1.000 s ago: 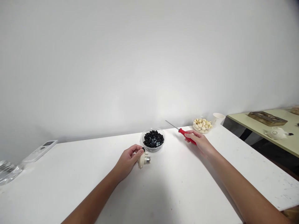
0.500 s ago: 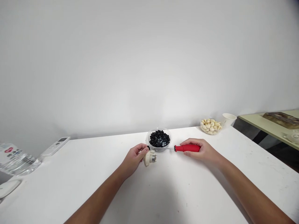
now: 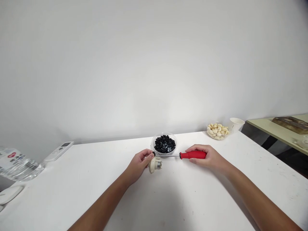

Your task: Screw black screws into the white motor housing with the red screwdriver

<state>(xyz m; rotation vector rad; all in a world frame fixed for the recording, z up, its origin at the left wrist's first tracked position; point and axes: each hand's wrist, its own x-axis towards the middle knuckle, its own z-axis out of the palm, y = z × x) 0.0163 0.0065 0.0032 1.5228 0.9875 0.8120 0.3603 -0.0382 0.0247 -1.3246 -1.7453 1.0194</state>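
Observation:
My left hand [image 3: 139, 164] pinches a small cream plastic part with a metal motor [image 3: 154, 165], which has two pins pointing right. A small black piece [image 3: 154, 154] sits at its top, by my fingertips. In my right hand [image 3: 208, 156] is a red-handled screwdriver [image 3: 192, 155], held level. Its thin metal shaft points left and meets the cream part near the black piece; the tip itself is hidden. Just behind the shaft stands a clear round bowl [image 3: 176, 141] of small glossy black pieces [image 3: 165, 144].
At the back right are a clear bowl of pale, bean-like pieces [image 3: 218, 131] and a white cup [image 3: 236, 124]. A white remote [image 3: 59, 151], a water bottle [image 3: 19, 165] and a white object [image 3: 11, 194] lie left. Another table [image 3: 262, 126] stands beyond the right edge.
The whole view has shifted slightly, with everything a little lower in the picture. Both hands keep their grip, and the screwdriver still meets the cream part.

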